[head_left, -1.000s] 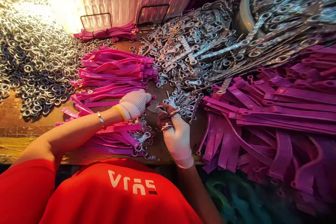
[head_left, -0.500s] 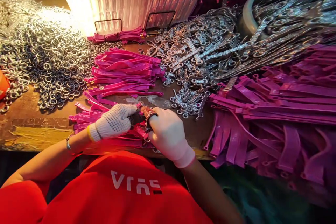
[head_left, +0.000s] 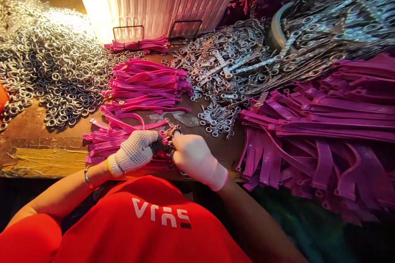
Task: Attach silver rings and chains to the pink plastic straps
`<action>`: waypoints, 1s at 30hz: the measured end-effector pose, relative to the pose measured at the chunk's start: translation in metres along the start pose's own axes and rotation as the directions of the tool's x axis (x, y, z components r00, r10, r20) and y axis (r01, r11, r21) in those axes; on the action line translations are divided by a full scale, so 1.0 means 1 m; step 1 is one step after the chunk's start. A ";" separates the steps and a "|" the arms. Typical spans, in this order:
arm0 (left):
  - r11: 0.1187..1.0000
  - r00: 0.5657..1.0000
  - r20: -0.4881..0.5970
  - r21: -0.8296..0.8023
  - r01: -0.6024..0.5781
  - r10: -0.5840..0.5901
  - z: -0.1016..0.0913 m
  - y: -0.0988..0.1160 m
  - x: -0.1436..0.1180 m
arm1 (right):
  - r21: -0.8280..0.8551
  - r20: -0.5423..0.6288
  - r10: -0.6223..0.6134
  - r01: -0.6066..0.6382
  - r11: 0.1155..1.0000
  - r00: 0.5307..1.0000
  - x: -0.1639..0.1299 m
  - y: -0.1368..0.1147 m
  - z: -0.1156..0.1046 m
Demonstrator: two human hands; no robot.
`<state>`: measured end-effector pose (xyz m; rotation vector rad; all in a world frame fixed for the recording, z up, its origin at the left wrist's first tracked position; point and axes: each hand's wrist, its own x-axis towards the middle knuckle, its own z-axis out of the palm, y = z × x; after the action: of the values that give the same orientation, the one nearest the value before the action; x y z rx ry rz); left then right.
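Observation:
My left hand (head_left: 135, 151), in a white dotted glove with darkened fingertips, is closed just above the front edge of the table. My right hand (head_left: 196, 158), in a plain white glove with dark, worn finger coverings, is closed right beside it. The fingers of both hands meet over something small that they hide. Pink straps (head_left: 106, 146) lie in a loose pile under and to the left of my left hand. One pink strap end (head_left: 156, 125) reaches toward the fingertips of my right hand; I cannot tell whether it is held.
A heap of metal rings (head_left: 70, 90) covers the left side. Behind my hands lies another pink strap bundle (head_left: 148, 84). Twisted metal links (head_left: 219, 119) spread to the right, near a grey bowl rim (head_left: 277, 28). Long purple-pink straps (head_left: 308, 127) overhang the table's right front.
My hands have drawn closer together, and the fingertips now meet. A pink strap now curves up behind my left hand. The view has shifted slightly.

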<state>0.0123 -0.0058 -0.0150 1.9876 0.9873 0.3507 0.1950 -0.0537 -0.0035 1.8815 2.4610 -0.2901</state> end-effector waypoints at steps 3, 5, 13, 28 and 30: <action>0.998 0.999 0.041 0.055 -0.016 0.014 0.004 0.005 -0.002 | -0.078 -0.012 -0.099 0.097 0.992 0.995 -0.003 -0.001 0.007; 0.997 0.997 0.067 0.061 -0.038 0.034 0.005 0.010 0.000 | -0.107 -0.006 -0.129 0.127 0.986 0.992 -0.004 -0.001 0.010; 0.941 0.991 0.122 0.339 0.012 -0.057 -0.061 0.002 0.009 | -0.050 -0.041 -0.077 0.075 0.996 0.996 -0.006 0.013 0.011; 0.239 0.886 0.402 -0.859 0.452 -0.231 -0.033 0.012 0.030 | -0.294 -0.062 0.342 -0.344 0.892 0.938 0.025 0.135 0.046; 0.317 0.881 0.400 -0.826 0.466 -0.252 -0.030 0.007 0.028 | -0.239 -0.084 0.383 -0.392 0.889 0.920 0.021 0.136 0.048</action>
<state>0.0171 0.0303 0.0053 0.7040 0.7964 0.3206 0.3158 -0.0072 -0.0714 2.2063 1.9553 0.0677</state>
